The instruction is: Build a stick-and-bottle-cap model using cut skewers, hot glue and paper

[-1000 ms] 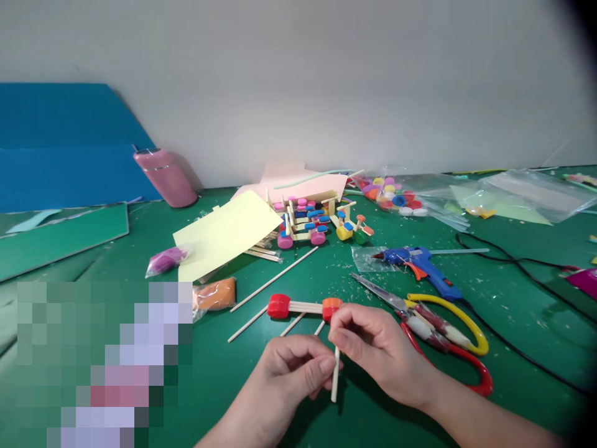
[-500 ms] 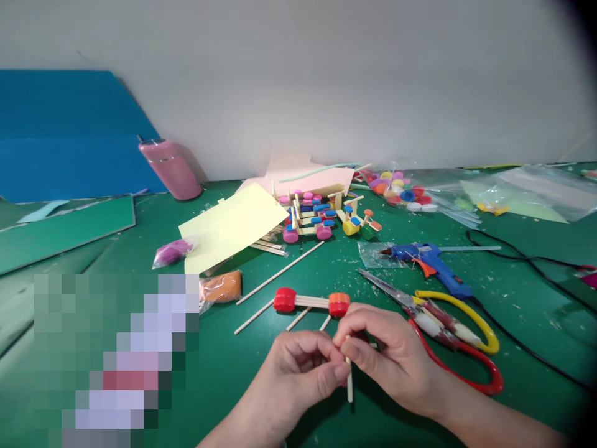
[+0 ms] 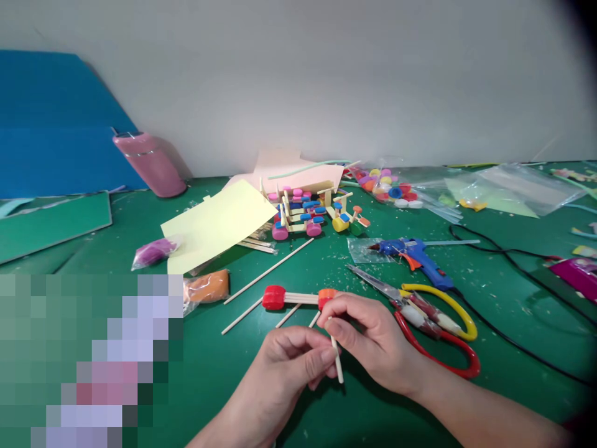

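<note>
My left hand [image 3: 298, 364] and my right hand [image 3: 366, 333] meet at the lower middle, both pinching a short pale wooden stick [image 3: 337, 361]. The stick points down and slightly right, its lower end free below the fingers. Just beyond them lies a piece with a red round block [image 3: 273, 298] and an orange-red one [image 3: 327, 298], joined by pale sticks [image 3: 301, 298]; my right hand partly covers its right end. Loose thin sticks [image 3: 270, 270] lie to its left and under it.
Scissors [image 3: 420, 314] and a blue glue gun [image 3: 420, 256] with a black cord lie right. Small wheeled models [image 3: 301, 214] stand behind, beside yellow paper [image 3: 221, 221]. An orange packet [image 3: 208, 287], a purple packet [image 3: 153, 252] and a pink bottle [image 3: 152, 165] are left.
The view has shifted, so things on the table appear further left. The held stick's lower end now tilts more to the right. Both hands keep their pinch.
</note>
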`<control>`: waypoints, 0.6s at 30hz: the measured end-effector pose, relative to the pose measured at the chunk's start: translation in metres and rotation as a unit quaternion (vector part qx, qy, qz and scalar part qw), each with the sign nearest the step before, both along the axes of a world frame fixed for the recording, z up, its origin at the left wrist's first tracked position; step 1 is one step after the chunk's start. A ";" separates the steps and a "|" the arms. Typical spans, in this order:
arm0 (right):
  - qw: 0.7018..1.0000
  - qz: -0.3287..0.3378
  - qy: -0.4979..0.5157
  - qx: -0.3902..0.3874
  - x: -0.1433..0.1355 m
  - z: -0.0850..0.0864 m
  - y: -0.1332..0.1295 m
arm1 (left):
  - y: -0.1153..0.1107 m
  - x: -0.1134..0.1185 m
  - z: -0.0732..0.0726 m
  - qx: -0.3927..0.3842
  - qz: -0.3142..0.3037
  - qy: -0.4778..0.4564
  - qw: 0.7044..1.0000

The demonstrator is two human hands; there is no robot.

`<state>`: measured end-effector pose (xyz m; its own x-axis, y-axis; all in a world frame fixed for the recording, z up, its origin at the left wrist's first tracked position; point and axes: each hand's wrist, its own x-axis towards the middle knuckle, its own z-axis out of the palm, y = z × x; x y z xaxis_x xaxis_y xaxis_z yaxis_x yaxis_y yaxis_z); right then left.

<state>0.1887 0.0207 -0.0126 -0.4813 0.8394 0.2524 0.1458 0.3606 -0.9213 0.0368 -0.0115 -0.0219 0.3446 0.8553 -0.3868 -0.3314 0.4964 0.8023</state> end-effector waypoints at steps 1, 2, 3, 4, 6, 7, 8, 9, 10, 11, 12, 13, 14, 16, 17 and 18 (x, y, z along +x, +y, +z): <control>1.000 -0.001 0.000 -0.001 0.000 0.000 0.000 | 0.000 0.000 0.000 -0.001 0.005 0.002 1.000; 1.000 -0.003 -0.001 -0.002 0.000 -0.001 0.000 | 0.000 0.000 0.000 -0.001 0.010 0.004 1.000; 1.000 -0.004 -0.003 -0.003 -0.001 -0.001 0.001 | 0.000 0.001 0.000 -0.002 0.016 0.008 1.000; 1.000 -0.005 -0.005 -0.003 -0.001 -0.001 0.001 | 0.000 0.001 0.000 -0.001 0.019 0.014 1.000; 1.000 -0.006 -0.010 -0.005 -0.002 -0.001 0.002 | 0.000 0.002 0.001 0.004 0.027 0.032 0.999; 1.000 -0.007 -0.013 -0.005 -0.002 -0.001 0.002 | 0.000 0.002 0.002 0.008 0.030 0.042 0.999; 1.000 -0.008 -0.015 -0.005 -0.002 0.000 0.002 | -0.001 0.002 0.002 0.011 0.032 0.050 0.998; 1.000 -0.008 -0.018 -0.006 -0.002 0.000 0.002 | 0.000 0.002 0.003 0.013 0.034 0.053 0.998; 1.000 -0.010 -0.020 -0.006 -0.002 0.000 0.002 | 0.000 0.002 0.003 0.012 0.035 0.051 0.998; 1.000 -0.013 -0.023 -0.007 -0.002 0.000 0.002 | 0.000 0.002 0.003 0.008 0.035 0.044 0.998; 1.000 -0.018 -0.023 -0.012 -0.001 -0.001 0.001 | 0.000 0.002 0.003 0.003 0.032 0.034 0.999; 0.999 -0.025 -0.019 -0.019 -0.001 -0.002 0.001 | 0.001 0.001 0.002 -0.002 0.030 0.024 0.999; 0.999 -0.037 -0.011 -0.025 -0.001 -0.002 0.000 | 0.001 0.000 0.002 -0.007 0.029 0.016 0.999; 0.997 -0.068 0.015 -0.029 -0.001 -0.003 0.000 | 0.001 -0.002 0.002 -0.013 0.027 0.005 1.000; 0.996 -0.085 0.031 -0.026 -0.001 -0.003 0.000 | 0.001 -0.003 0.002 -0.015 0.029 0.003 0.999; 0.994 -0.103 0.045 -0.016 0.000 -0.002 0.001 | 0.001 -0.004 0.002 -0.017 0.032 0.002 0.999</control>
<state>0.1890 0.0217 -0.0147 -0.2752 0.9262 0.2577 0.1306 0.3015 -0.9445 0.0331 -0.0102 -0.0202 0.2873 0.8622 -0.4172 -0.3600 0.5008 0.7871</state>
